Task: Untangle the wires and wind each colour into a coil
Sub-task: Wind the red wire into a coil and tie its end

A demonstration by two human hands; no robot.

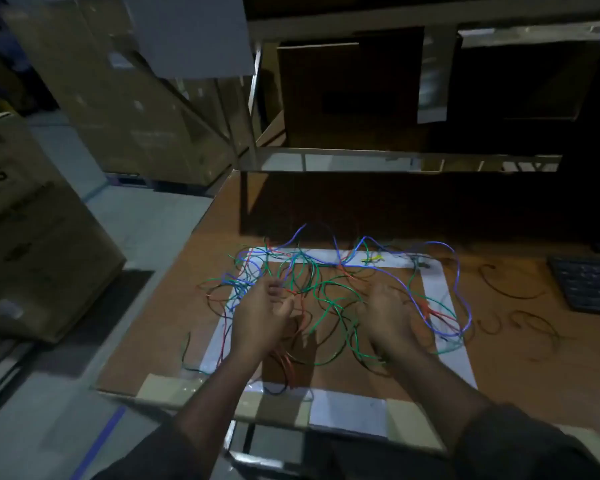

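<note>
A tangle of thin wires (326, 289) in green, blue, red and black lies spread on the brown table (520, 344), inside a square marked with white tape (437, 289). My left hand (260, 317) hovers over the tangle's left part, fingers curled near red and green strands. Over the right part is my right hand (388, 320), fingers bent down among green and blue wires. Whether either hand pinches a strand is unclear. A long blue wire (459, 292) loops out at the right. Red strands (286, 365) run toward the front edge.
A dark keyboard (589, 285) lies at the right edge of the table. Loose black wire pieces (520, 323) lie between it and the tape. A shelf frame (395, 161) stands behind the wires. Cardboard boxes (32, 237) stand on the floor at the left.
</note>
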